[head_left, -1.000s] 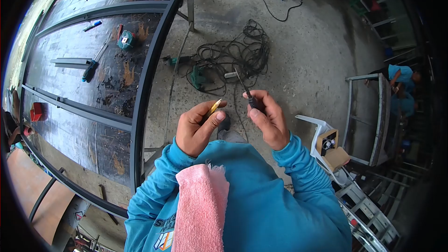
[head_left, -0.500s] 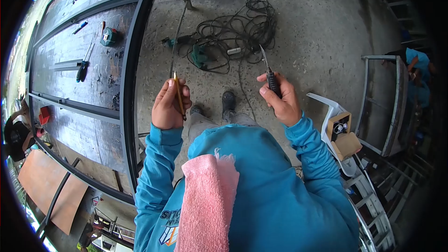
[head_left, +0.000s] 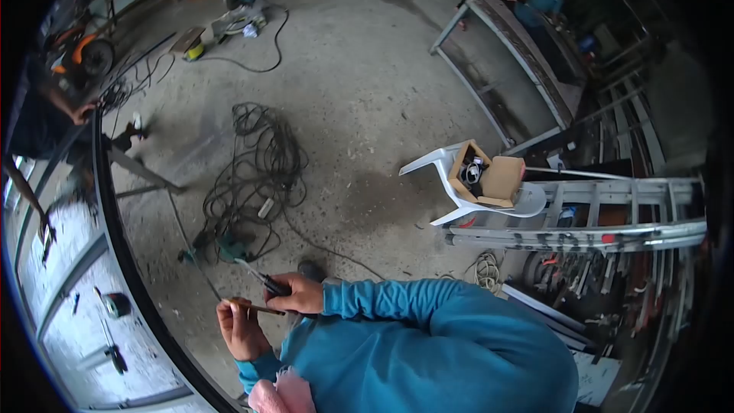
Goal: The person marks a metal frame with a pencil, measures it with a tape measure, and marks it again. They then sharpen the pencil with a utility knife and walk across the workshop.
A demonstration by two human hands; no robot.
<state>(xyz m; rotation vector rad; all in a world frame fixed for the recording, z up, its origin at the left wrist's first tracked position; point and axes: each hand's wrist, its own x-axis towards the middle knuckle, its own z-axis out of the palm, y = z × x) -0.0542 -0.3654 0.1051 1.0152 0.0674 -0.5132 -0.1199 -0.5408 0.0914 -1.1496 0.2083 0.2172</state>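
Note:
My left hand (head_left: 243,334) pinches a yellowish-brown pencil (head_left: 261,307) low in front of my body. My right hand (head_left: 304,295) is closed around the black handle of a knife (head_left: 274,285), whose thin blade points up and to the left. Both hands are close together, with the knife just above the pencil and the pencil's lower end overlapping my right hand in this view. A pink towel (head_left: 283,394) hangs on my blue top below the left wrist.
Left of me runs a dark metal frame (head_left: 126,260) with a tape measure (head_left: 116,304) inside it; another person's hand (head_left: 82,113) rests on its far end. Tangled cables (head_left: 256,172) cover the floor ahead. Rightward are a white chair (head_left: 445,177), an open cardboard box (head_left: 505,177) and a ladder (head_left: 581,237).
My hands have come together from wide apart, still holding the pencil and the knife. The view has turned to the right, showing more of the floor, chair and ladder.

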